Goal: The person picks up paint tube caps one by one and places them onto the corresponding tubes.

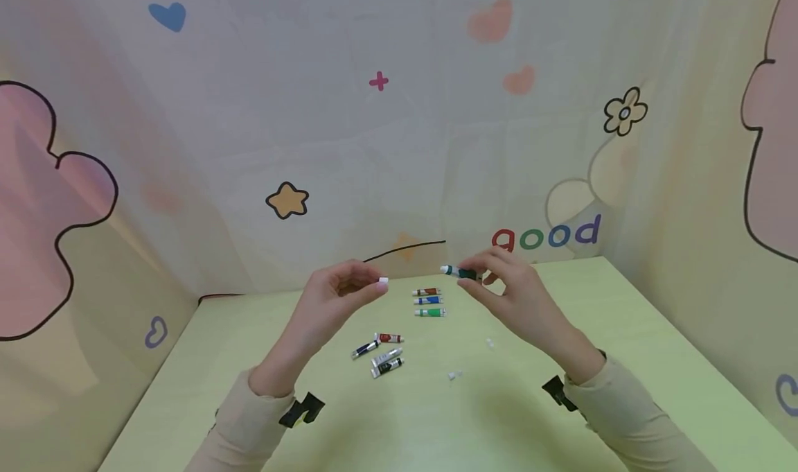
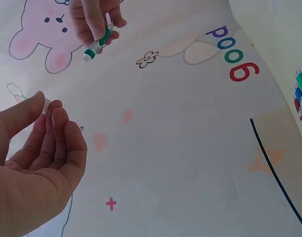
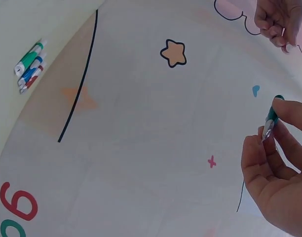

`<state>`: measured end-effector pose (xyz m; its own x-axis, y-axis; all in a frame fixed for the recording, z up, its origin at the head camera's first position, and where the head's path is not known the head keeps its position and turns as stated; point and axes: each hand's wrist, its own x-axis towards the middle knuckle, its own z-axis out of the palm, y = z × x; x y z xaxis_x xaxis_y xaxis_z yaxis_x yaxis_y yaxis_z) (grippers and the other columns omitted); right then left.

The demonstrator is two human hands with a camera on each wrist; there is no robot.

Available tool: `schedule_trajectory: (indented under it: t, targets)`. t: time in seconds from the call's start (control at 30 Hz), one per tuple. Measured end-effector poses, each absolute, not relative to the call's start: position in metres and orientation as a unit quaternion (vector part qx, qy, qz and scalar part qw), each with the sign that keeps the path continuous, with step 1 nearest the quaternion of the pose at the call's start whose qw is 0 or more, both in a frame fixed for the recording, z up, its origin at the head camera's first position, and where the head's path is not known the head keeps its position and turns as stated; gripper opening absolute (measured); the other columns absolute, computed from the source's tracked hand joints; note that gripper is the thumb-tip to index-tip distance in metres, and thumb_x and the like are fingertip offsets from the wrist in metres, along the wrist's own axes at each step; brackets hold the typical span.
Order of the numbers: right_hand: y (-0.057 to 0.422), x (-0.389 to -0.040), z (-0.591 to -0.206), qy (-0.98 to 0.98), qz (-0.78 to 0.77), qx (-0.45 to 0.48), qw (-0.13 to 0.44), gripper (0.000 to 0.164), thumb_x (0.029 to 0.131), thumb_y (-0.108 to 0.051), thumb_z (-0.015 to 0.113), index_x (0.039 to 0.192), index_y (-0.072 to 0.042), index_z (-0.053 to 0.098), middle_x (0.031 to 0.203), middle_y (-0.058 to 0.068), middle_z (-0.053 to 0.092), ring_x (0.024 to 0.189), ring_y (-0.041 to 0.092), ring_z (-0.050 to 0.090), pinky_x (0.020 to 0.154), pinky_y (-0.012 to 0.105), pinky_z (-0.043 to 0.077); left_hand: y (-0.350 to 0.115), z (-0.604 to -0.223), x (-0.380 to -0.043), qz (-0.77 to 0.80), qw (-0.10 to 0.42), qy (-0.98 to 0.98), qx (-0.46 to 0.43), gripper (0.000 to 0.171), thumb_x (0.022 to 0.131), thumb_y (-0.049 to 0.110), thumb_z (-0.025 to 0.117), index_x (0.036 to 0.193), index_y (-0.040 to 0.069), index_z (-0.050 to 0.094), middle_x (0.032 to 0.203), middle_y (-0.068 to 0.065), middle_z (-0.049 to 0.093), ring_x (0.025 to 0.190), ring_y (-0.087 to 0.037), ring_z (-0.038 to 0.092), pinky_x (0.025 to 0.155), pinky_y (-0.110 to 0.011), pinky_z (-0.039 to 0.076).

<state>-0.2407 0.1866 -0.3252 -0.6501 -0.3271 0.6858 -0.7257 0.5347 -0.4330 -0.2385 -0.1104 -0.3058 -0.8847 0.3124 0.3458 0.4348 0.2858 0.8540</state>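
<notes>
My left hand [image 1: 339, 295] pinches a small white cap [image 1: 383, 280] between thumb and fingertips. The right hand [image 1: 508, 285] holds a dark green paint tube [image 1: 461, 272], its white end pointing left toward the other hand. A gap separates the cap from the tube. In the right wrist view, the thumb and fingers grip the green tube [image 3: 271, 117] near its middle. The left wrist view shows the cap [image 2: 46, 105] mostly hidden by the fingers. Both hands are raised above the table [image 1: 399, 423].
Beyond the hands, three tubes lie in a row: brownish-red [image 1: 427, 292], blue [image 1: 428, 301] and green [image 1: 430, 312]. Nearer lie a red tube [image 1: 389, 338], a dark blue one [image 1: 365, 349], a silver-white one [image 1: 387, 357] and a black one [image 1: 388, 368]. Small whitish pieces [image 1: 452, 376] lie to their right.
</notes>
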Motion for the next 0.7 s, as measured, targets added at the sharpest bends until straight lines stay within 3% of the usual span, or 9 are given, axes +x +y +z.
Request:
schedule_trajectory:
  t: [0.17, 0.53, 0.7]
  targets:
    - [0.176, -0.233, -0.321, -0.821, 0.35, 0.346, 0.289, 0.022, 0.09, -0.013, 0.078, 0.111, -0.012, 0.072, 0.106, -0.007, 0.064, 0.086, 0.007, 0.058, 0.074, 0.026, 0.051, -0.103, -0.302, -0.229, -0.54, 0.073, -0.801, -0.249, 0.017, 0.093, 0.026, 0.075, 0.105, 0.015, 0.074, 0.098, 0.0, 0.072, 0.092, -0.019, 0.067, 0.085, -0.038, 0.054]
    - [0.163, -0.218, -0.316, -0.783, 0.347, 0.399, 0.327, 0.029, 0.085, -0.006, 0.081, 0.111, -0.012, 0.072, 0.105, -0.005, 0.063, 0.087, 0.01, 0.058, 0.071, 0.024, 0.05, -0.095, -0.301, -0.215, -0.542, 0.1, -0.779, -0.299, 0.014, 0.093, 0.021, 0.075, 0.106, 0.016, 0.073, 0.095, 0.002, 0.072, 0.089, -0.016, 0.068, 0.08, -0.033, 0.055]
    - [0.157, -0.216, -0.317, -0.763, 0.338, 0.429, 0.346, 0.021, 0.096, -0.026, 0.071, 0.111, -0.011, 0.073, 0.105, -0.002, 0.062, 0.09, 0.012, 0.058, 0.072, 0.019, 0.047, -0.092, -0.306, -0.216, -0.557, 0.098, -0.762, -0.315, 0.013, 0.093, 0.016, 0.075, 0.105, 0.012, 0.073, 0.095, 0.0, 0.071, 0.088, -0.021, 0.068, 0.081, -0.032, 0.055]
